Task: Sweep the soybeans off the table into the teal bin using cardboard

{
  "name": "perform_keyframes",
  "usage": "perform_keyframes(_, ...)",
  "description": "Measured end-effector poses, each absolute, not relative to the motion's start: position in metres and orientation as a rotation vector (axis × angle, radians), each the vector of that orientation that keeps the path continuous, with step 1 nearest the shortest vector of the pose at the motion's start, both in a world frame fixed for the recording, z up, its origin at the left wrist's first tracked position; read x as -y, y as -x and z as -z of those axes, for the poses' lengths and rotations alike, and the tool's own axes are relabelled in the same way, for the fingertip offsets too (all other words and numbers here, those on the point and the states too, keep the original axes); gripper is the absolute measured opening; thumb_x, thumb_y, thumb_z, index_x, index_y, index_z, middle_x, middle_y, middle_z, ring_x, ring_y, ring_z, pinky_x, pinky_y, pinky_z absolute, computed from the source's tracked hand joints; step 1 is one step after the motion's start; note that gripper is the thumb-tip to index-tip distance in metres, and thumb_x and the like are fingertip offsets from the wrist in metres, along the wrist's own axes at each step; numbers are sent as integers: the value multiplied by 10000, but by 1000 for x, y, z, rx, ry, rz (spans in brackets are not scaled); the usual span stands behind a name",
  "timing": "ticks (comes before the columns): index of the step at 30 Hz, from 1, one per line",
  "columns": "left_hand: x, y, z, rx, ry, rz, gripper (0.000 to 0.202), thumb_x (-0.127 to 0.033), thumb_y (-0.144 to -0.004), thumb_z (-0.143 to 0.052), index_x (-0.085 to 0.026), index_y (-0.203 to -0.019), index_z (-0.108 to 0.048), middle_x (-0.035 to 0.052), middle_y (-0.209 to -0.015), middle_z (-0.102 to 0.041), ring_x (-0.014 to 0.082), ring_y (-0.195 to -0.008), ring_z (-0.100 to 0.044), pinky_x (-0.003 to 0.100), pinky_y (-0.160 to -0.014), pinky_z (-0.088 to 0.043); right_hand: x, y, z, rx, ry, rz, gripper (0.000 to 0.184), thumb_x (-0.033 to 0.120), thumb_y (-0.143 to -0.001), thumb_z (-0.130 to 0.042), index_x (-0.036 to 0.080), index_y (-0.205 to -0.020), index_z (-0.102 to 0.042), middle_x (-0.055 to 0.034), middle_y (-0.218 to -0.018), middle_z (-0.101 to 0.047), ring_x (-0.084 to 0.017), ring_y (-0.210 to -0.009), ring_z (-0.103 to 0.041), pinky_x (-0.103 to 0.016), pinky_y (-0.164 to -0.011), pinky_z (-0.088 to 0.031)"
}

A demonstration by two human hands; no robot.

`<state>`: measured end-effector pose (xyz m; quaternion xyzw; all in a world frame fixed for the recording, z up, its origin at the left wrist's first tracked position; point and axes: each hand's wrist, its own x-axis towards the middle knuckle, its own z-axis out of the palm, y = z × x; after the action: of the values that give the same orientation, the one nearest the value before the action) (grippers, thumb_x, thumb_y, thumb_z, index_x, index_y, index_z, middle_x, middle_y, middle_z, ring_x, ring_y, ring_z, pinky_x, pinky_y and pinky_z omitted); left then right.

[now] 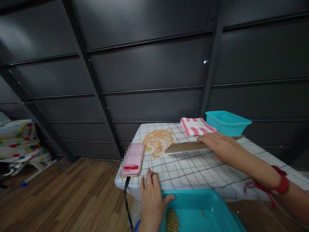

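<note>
My right hand grips a flat strip of brown cardboard that lies across the checked tablecloth, its left end against a heap of yellow grains and white powder. My left hand, a ring on one finger, holds the rim of a teal plastic tub at the table's near edge, fingers curled over it. Some yellow grains lie inside the tub.
A pink device with a black cord rests at the table's left corner. A red-and-white striped cloth and a second teal tub sit at the back. Dark metal shelving stands behind; a spotted cloth lies at far left.
</note>
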<state>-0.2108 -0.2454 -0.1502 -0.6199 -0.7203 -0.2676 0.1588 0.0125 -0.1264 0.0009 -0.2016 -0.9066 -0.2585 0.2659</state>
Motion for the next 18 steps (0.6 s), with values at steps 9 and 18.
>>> perform_keyframes(9,246,213,150,2128,1773,731,665,-353,-511,-756,-149,-1057,-435,165,-1127,-537,353,-1146,-448,557,-931,-346,53,30,20,2212,555,783,406,-30,-683,-366,153,-967,-592,-70,-802,-617,-212,-801,-535,-405,-803,-371)
perform_keyframes(18,244,213,152,2116,1785,709,719,-390,-475,-778,-139,-1055,-436,177,-1130,-547,362,-1141,-457,562,-927,-360,49,43,41,2053,353,721,539,-35,-677,-350,213,-1111,-550,-34,-783,-579,-184,-769,-495,-392,-806,-366)
